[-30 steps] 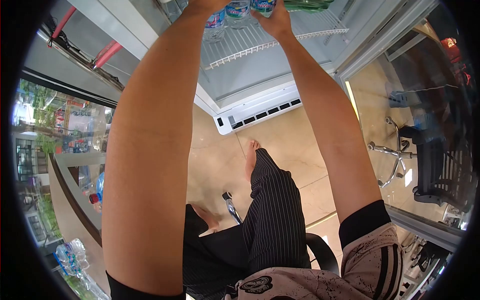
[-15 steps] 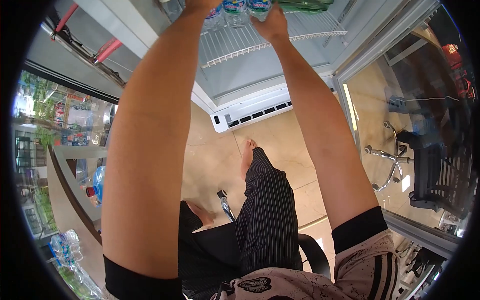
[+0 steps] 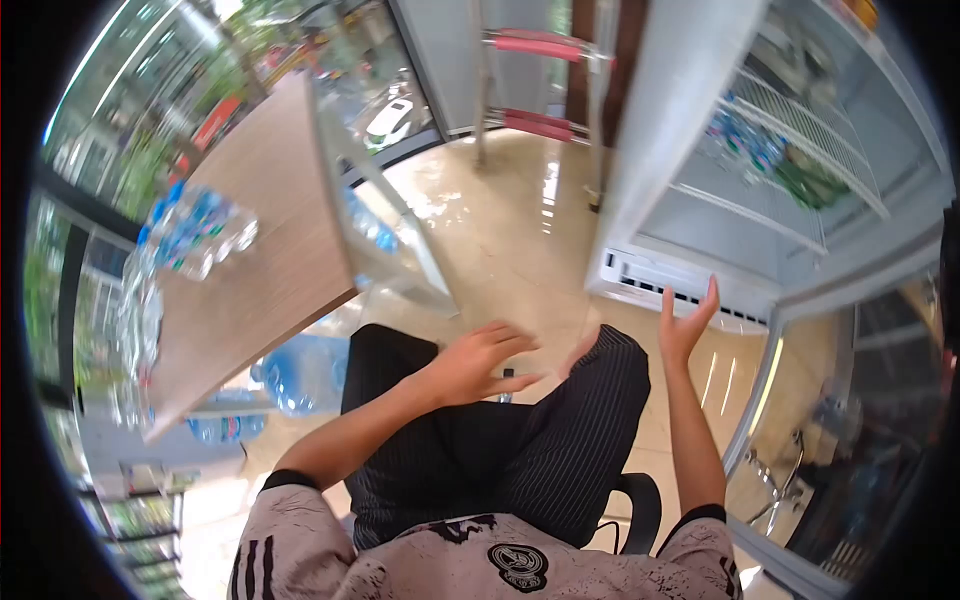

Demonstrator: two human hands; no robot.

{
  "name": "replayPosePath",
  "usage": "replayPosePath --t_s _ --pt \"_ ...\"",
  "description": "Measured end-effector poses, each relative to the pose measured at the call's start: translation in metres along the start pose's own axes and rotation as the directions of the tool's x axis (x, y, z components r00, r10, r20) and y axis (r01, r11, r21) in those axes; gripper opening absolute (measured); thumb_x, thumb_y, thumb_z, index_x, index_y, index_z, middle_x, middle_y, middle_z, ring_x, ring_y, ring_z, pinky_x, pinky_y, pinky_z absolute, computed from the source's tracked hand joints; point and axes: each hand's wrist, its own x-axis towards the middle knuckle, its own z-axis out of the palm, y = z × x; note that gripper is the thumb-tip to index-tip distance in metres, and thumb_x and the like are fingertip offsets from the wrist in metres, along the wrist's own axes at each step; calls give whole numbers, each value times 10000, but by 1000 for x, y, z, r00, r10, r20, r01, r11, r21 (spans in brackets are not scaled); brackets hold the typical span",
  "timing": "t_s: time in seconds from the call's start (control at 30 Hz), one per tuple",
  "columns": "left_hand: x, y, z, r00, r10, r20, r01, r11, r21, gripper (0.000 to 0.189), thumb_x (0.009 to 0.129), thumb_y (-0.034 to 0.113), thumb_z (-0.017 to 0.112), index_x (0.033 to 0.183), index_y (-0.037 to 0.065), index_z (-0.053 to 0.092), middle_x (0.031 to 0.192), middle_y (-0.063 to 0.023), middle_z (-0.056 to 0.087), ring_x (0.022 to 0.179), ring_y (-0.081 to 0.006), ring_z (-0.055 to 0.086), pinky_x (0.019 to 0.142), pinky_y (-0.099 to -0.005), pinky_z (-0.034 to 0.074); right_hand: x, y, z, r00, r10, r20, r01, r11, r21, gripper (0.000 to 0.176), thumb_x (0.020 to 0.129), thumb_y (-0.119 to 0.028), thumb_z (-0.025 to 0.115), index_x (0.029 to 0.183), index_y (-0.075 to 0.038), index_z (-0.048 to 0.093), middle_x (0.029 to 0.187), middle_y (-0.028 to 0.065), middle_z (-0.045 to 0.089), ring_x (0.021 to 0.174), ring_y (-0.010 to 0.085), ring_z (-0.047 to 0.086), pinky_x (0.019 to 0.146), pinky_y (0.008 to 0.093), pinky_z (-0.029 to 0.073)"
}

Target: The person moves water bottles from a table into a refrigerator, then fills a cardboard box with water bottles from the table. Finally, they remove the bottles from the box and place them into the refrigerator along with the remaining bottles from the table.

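Left hand [image 3: 482,362]: grip open, fingers extended and slightly blurred, thumb apart from them; positioned over the lap. Right hand [image 3: 688,322]: grip open, raised, thumb and fingers forming a V; in view it overlaps the dark-slotted vent panel [image 3: 640,278] at the refrigerator's base. Contact between the right hand and the panel: cannot tell.

Nearest surroundings: dark pinstriped trousers [image 3: 590,440], knees apart, one bare foot [image 3: 580,352] near the right knee.

Right side: refrigerator [image 3: 655,150] with its glass door [image 3: 850,400] swung open. Inside, clear bottles [image 3: 745,145] with blue labels stand grouped by the white wire racks [image 3: 800,120]; green items [image 3: 810,183] lie just beside them. Details partly hidden by the rack wires and blurred.

Left side: wood-toned tabletop [image 3: 275,230], well apart from the refrigerator. Clear bottles with blue caps [image 3: 200,232] are clustered toward its window side. Below tabletop level, a large blue-tinted jug [image 3: 305,375] is near the left knee.

Far side: metal frame with red-covered rungs [image 3: 540,45] on glossy tiled floor [image 3: 500,215], between window and refrigerator. White car [image 3: 390,122] visible through the glass.
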Motion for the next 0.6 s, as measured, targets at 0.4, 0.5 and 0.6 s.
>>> replayPosePath --t_s 0.4,0.5,0.6 --pt "-220 -28 -277 392 134 -910 604 708 365 234 729 208 754 869 54 648 778 -89 627 756 -239 590 683 -351 465 -23 -389 144 657 -580 481 147 725 673 788 692 -293 795 1320 -40 392 1193 160 527 1117 289 514 902 406 432" --pt "-217 -60 -337 425 230 -876 672 568 475 367 750 340 736 988 78 640 916 -102 626 900 -248 570 791 -369 441 -44 -451 207 601 -570 560 19 711 703 887 626 -337 837 1317 -17 381 1189 181 527 1114 290 518 910 399 434" --pt "-203 -101 -356 467 280 -839 712 443 545 487 767 471 684 1104 126 613 1035 -115 612 1013 -267 536 882 -419 399 -65 -481 269 596 -592 543 93 723 685 984 552 -360 873 1312 11 371 1202 212 515 1127 300 512 914 395 438"
